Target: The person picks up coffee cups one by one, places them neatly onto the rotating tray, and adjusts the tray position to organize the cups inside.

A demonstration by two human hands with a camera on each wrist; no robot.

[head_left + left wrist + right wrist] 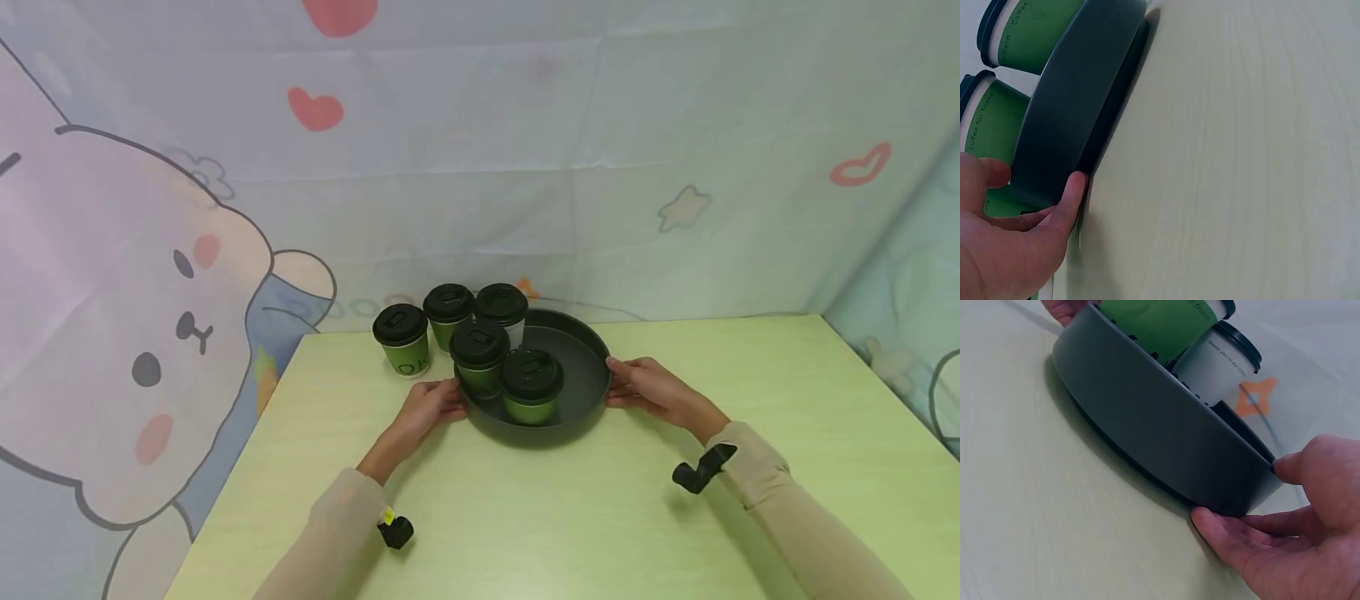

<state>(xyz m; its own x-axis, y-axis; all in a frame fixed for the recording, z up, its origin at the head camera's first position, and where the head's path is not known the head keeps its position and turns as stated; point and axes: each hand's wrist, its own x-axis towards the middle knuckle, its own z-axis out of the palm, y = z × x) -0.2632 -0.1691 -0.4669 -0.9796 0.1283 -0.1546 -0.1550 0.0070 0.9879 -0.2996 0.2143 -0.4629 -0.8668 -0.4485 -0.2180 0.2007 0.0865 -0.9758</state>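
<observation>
A round dark grey pan (581, 371) is gripped from both sides, low over the table. My left hand (423, 412) holds its left edge, the thumb near the rim and the fingers at the underside in the left wrist view. On the opposite side my right hand (656, 392) pinches the wall, thumb on the rim and fingertips at the bottom edge (1210, 515). Inside the pan stand two green paper coffee cups with black lids, one at the left (480, 375) and one in front (530, 408). A white lidded coffee cup (516, 332) is behind them, partly hidden.
Two more green lidded coffee cups stand outside the pan, one left of it (405, 354) and one behind its left side (444, 332). A printed cloth (600, 208) hangs at the back of the pale table (570, 517).
</observation>
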